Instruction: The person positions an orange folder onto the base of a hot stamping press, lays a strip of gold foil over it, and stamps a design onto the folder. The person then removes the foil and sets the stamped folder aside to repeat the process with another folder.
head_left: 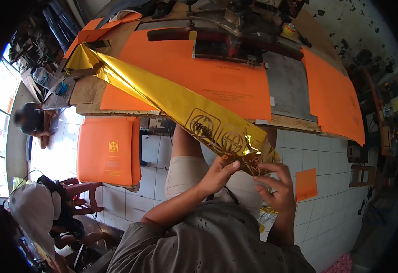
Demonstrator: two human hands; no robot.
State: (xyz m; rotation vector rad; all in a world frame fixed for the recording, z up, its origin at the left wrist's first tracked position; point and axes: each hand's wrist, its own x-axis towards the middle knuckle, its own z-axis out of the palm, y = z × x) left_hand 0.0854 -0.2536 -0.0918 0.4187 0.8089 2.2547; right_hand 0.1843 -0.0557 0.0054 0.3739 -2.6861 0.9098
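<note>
A long strip of shiny gold foil (162, 93) stretches from the upper left of the bench down to my lap, with round globe emblems cut or printed near its lower end. My left hand (219, 175) grips the foil's lower edge, thumb on top. At the foil's crumpled tip, my right hand (276, 182) has its fingers curved and apart, close to the foil; whether a fingertip touches it I cannot tell. Under the foil, a large orange sheet (235, 86) with small printed text lies on the bench.
A press (231, 41) with a heavy bar stands at the bench's back. Another orange sheet (333, 95) hangs over the right edge. A stack of orange sheets (105, 150) is at left, near a red stool (83, 195). Two people are at the left. One orange piece (306, 184) is at right.
</note>
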